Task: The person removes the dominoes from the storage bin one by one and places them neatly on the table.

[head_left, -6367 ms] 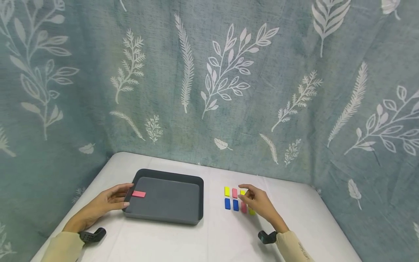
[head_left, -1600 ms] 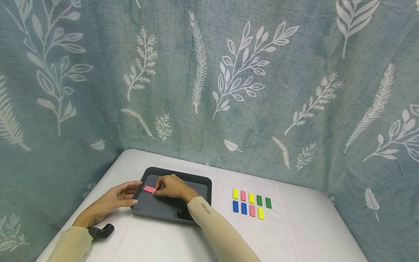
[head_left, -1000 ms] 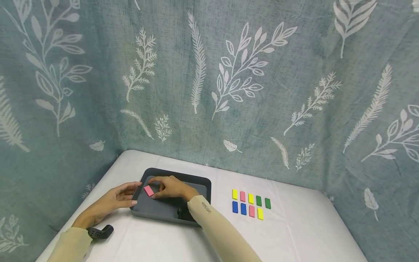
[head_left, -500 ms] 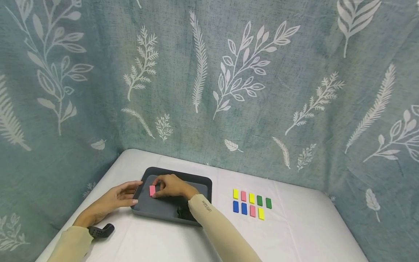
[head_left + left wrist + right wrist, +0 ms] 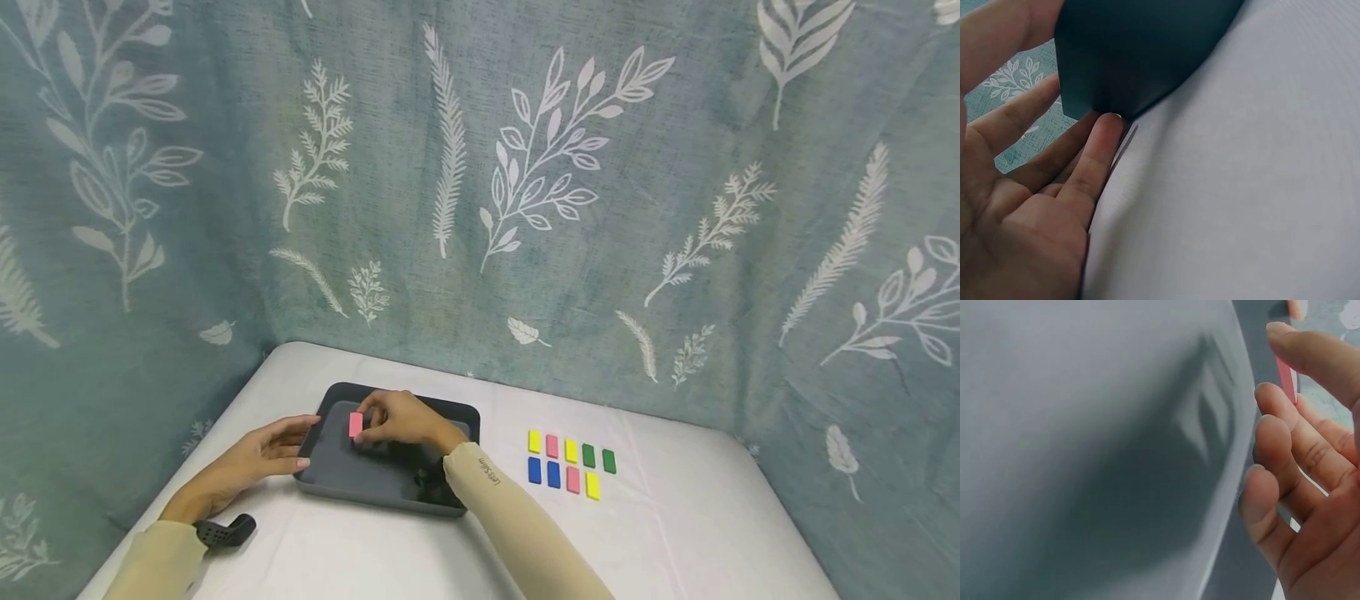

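A small flat pink rectangular block (image 5: 356, 425) is pinched between the thumb and fingertips of my right hand (image 5: 405, 419), over the left part of the dark grey tray (image 5: 382, 498). It stands with its long side pointing away from me. In the right wrist view a red-pink sliver of the block (image 5: 1286, 378) shows between thumb and fingers. My left hand (image 5: 251, 458) rests at the tray's left wall with relaxed fingers. In the left wrist view its fingertips (image 5: 1107, 128) touch the outside of the tray wall (image 5: 1129, 56).
Right of the tray, two rows of similar blocks lie on the white tablecloth (image 5: 675, 517): yellow (image 5: 534, 441), pink (image 5: 552, 446), green (image 5: 588, 456) and blue (image 5: 534, 470). A patterned curtain (image 5: 480, 208) hangs behind and at both sides.
My right hand went from the block rows into the tray and took hold of the pink block. The block has turned from crosswise to lengthwise and shifted slightly away. My left hand stays.
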The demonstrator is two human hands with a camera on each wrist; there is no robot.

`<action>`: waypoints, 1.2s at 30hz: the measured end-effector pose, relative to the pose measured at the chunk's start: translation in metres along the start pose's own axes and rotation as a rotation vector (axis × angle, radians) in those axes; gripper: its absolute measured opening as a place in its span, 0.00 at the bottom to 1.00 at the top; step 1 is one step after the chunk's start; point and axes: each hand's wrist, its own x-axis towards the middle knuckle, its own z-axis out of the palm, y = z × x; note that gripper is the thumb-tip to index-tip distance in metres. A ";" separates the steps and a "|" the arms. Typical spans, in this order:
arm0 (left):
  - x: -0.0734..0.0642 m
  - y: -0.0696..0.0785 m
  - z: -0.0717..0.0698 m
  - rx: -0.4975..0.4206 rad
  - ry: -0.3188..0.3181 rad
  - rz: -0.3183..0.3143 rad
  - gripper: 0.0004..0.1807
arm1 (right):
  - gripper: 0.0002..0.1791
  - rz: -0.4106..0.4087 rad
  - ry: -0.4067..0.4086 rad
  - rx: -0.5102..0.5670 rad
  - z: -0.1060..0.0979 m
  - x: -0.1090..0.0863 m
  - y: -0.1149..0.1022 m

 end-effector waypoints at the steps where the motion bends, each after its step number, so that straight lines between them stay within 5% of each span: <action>1: 0.000 0.000 0.000 0.000 0.003 -0.005 0.43 | 0.23 -0.004 0.003 -0.005 -0.002 -0.002 0.000; 17: -0.006 -0.004 -0.003 -0.001 -0.019 0.004 0.41 | 0.24 -0.012 0.078 -0.097 -0.035 -0.056 0.019; 36: -0.004 -0.001 0.002 0.014 -0.024 0.013 0.42 | 0.25 0.046 0.196 -0.059 -0.068 -0.131 0.053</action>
